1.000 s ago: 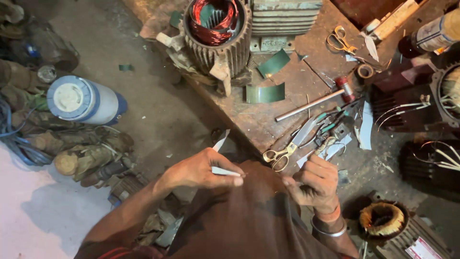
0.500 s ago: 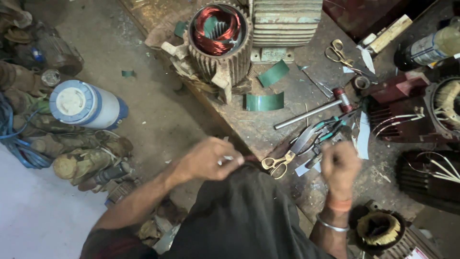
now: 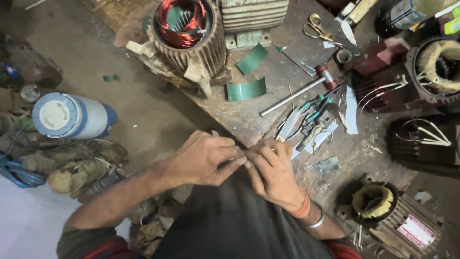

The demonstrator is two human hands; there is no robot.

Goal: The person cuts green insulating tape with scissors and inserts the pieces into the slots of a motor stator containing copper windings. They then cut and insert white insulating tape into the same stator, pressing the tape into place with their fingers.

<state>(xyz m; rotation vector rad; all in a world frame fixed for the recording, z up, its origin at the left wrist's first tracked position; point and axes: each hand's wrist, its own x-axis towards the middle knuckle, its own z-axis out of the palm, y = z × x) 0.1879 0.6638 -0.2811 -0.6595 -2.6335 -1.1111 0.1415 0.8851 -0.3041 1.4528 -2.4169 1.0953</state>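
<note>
Hands met at the centre of the view, over the person's dark-clothed lap. The left hand (image 3: 203,160) and right hand (image 3: 273,172) pressed fingertips together, pinching something small between them; whether it was a strip of insulation paper could not be told, since the fingers hid it. Holding it close over the lap kept it steady for fine work. At 2 o'clock from the hands, pliers (image 3: 311,117) and a hammer (image 3: 299,91) lay within easy reach on the workbench (image 3: 268,120). A curved green insulation sheet (image 3: 246,89) sat at 12 o'clock, below a stator with copper windings (image 3: 184,29). Scissors (image 3: 317,26) rested farther off at 1 o'clock, and a blue-and-white jug (image 3: 72,116) at 9 o'clock.
</note>
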